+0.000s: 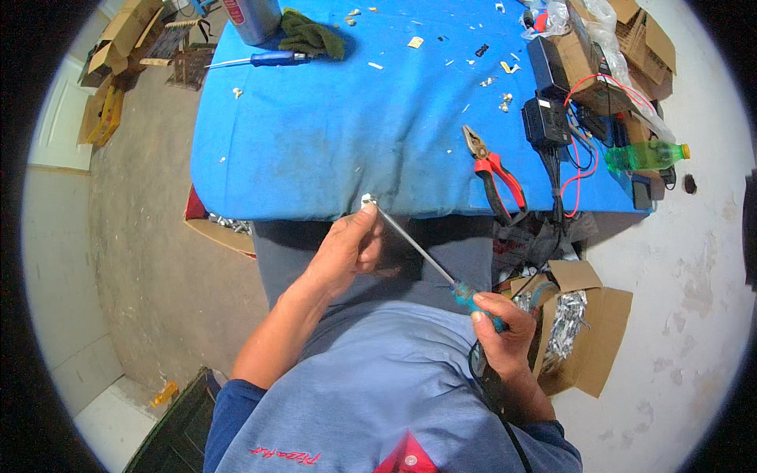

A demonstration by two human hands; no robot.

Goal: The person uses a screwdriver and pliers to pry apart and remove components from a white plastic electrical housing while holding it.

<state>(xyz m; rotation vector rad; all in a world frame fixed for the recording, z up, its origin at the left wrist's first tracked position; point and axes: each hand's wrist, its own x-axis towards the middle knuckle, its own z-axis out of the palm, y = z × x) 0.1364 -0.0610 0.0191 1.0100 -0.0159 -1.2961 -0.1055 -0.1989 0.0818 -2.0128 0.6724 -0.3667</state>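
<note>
Just below the near edge of the blue cloth-covered table (331, 150), the left hand (347, 248) is pinching a small white plastic piece (367, 201) between curled fingers. The right hand (501, 331) is gripping, fist closed, the teal handle of a long steel-shafted screwdriver (422, 254), its tip touching that piece.

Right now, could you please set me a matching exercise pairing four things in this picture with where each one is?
Things:
1. pliers
2. green bottle
3. blue-handled screwdriver
4. teal-handled screwdriver

Places:
A. right hand
B. table's far left, beside a green cloth
C. table's near edge, right of the left hand
D. table's right end

Pairs: 1-C, 2-D, 3-B, 4-A
</note>
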